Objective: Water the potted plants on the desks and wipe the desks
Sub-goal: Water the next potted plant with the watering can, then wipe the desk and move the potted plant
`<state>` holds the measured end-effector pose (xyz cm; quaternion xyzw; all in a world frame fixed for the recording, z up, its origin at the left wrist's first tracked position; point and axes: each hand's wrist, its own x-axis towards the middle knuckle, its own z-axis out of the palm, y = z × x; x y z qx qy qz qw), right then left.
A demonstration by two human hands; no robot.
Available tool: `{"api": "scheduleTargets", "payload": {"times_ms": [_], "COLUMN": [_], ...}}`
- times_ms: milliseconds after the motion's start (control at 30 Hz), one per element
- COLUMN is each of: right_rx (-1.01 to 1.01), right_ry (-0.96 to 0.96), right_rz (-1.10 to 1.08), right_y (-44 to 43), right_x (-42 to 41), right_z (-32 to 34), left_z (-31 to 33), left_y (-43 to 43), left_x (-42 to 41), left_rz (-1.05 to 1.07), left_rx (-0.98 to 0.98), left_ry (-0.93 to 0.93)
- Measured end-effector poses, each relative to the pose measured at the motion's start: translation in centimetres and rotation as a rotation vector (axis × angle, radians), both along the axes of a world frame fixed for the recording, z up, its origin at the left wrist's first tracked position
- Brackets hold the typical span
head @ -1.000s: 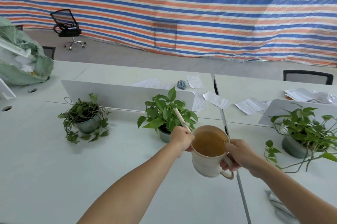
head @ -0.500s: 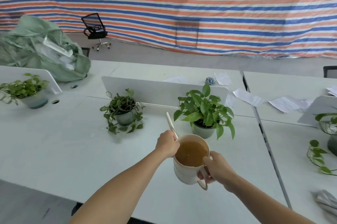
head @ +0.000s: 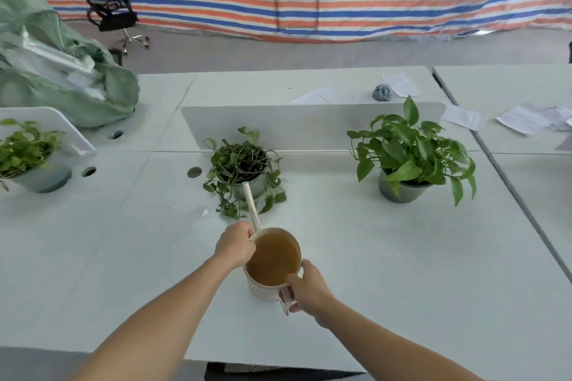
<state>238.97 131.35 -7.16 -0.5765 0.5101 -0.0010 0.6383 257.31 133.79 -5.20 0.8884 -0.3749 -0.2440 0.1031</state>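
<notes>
Over the last second the person had swung leftward along the desk (head: 387, 256). A second earlier the watering can (head: 263, 289) was held right in front of the full, leafy pothos (head: 411, 145), its spout among the leaves. That plant now stood well off to the right, and the can's long pale spout (head: 251, 207) pointed at the sparse trailing plant (head: 244, 163) in the middle, its tip just short of that pot's near side.

The grip was unchanged. The left hand (head: 235, 246) was clenched around the can's rim at the base of the spout. The right hand (head: 309, 286) had its fingers curled round the handle (head: 286, 303) on the near side. The can stayed level and nearly full of brownish water, and no stream showed at the spout. Whether its base touched the desk could not be told.

This probably meant the pothos was finished with and the trailing plant was the next to be watered. The next step would be to carry the spout forward over the soil and tip the can. A third plant (head: 21, 148) waited at the far left, beside a bulging green bag (head: 62, 71). Loose papers (head: 523, 120) lay beyond the low divider panel (head: 309, 126). Nothing for wiping was in view, so that part appeared to remain undone.
</notes>
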Motion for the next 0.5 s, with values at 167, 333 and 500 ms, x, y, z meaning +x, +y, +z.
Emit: {"api": "scheduleTargets", "payload": {"times_ms": [167,333,500], "right_rx": [0.026,0.065,0.055], "right_ry": [-0.023,-0.014,0.025], "right_rz": [-0.013,0.027,0.051], "right_y": [2.6,2.7,-0.2], "right_x": [5.3,7.4,4.8], "right_z": [-0.7,-0.8,-0.8], "left_z": [-0.9,-0.7,1.0], "left_y": [1.4,1.1,-1.0], "left_x": [4.9,7.1,7.5], "left_rz": [0.008,-0.029,-0.086], "left_rx": [-0.002,0.022,0.047], "left_ry": [-0.045,-0.082,-0.127]}}
